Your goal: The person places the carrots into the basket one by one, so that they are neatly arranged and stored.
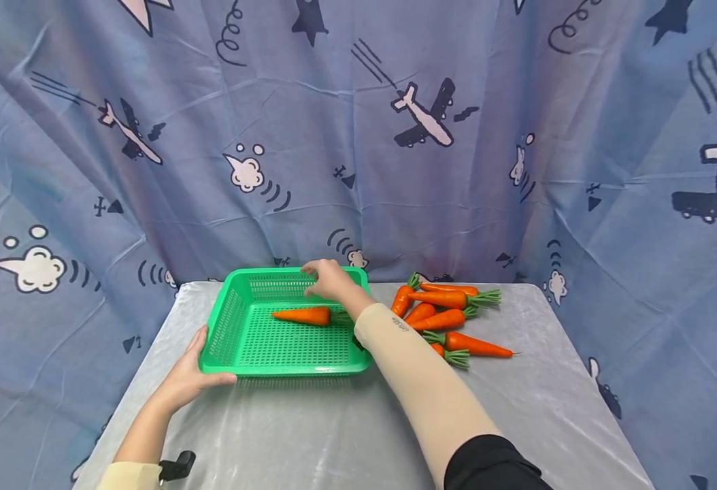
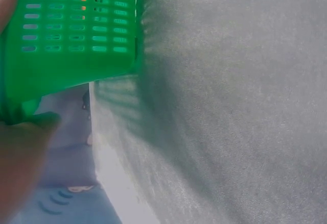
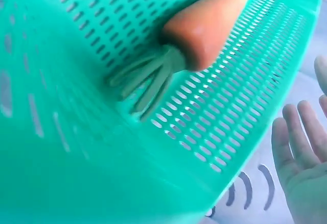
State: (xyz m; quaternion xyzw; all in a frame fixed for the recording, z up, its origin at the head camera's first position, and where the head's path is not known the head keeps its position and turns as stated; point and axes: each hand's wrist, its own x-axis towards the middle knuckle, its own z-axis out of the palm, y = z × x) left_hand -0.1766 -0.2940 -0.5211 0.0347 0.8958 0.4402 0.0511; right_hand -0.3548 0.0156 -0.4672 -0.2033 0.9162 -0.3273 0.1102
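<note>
One carrot [image 1: 303,315] lies in the basket [image 1: 291,371]; right grip [image 1: 330,280] near, apart.

From where I stand, the desk [image 1: 309,435] is pale grey with a soft, cloth-like sheen and faint creases. On its far half, left of the middle, sits 1 green basket [image 1: 285,371]. Just right of it lies a loose heap of carrots [image 1: 447,320]; I make out 7, some overlapping, with green tops turned different ways. The nearest long 1 points its thin tip to the right.
</note>
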